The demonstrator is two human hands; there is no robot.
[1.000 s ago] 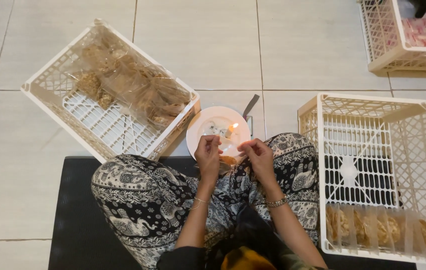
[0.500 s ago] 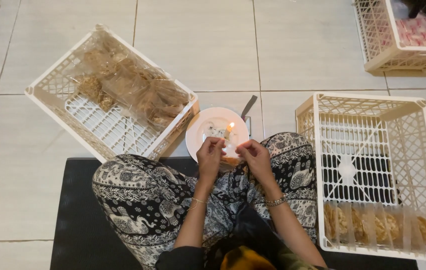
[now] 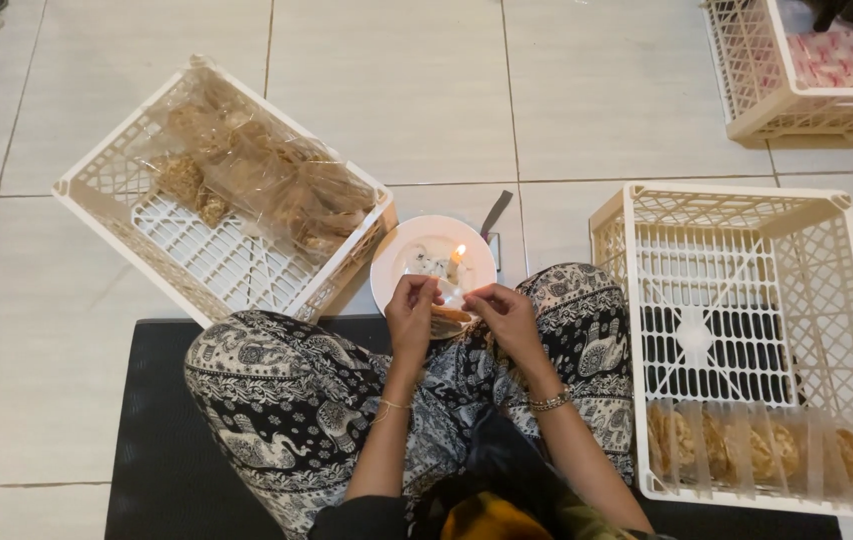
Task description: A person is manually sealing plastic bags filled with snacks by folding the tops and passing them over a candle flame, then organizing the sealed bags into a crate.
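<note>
My left hand (image 3: pixel 413 313) and my right hand (image 3: pixel 503 317) are raised together over my lap, both pinching a small clear packet with a brown snack (image 3: pixel 450 313) inside. The packet's top edge is held close to a lit candle (image 3: pixel 460 256) that stands on a white plate (image 3: pixel 399 262) on the floor just ahead of my knees. The left hand grips the left end, the right hand the right end. I sit cross-legged in patterned black-and-white trousers (image 3: pixel 287 390) on a black mat (image 3: pixel 147 440).
A white plastic crate (image 3: pixel 107 210) at the left holds several clear bags of brown snacks. Another white crate (image 3: pixel 627 300) at the right has a row of packed snacks along its near side. A third crate (image 3: pixel 747 90) stands at the top right. A dark tool (image 3: pixel 496 213) lies beyond the plate.
Both hands stay at the candle with the packet; they have shifted only slightly. The view has tilted a little.
</note>
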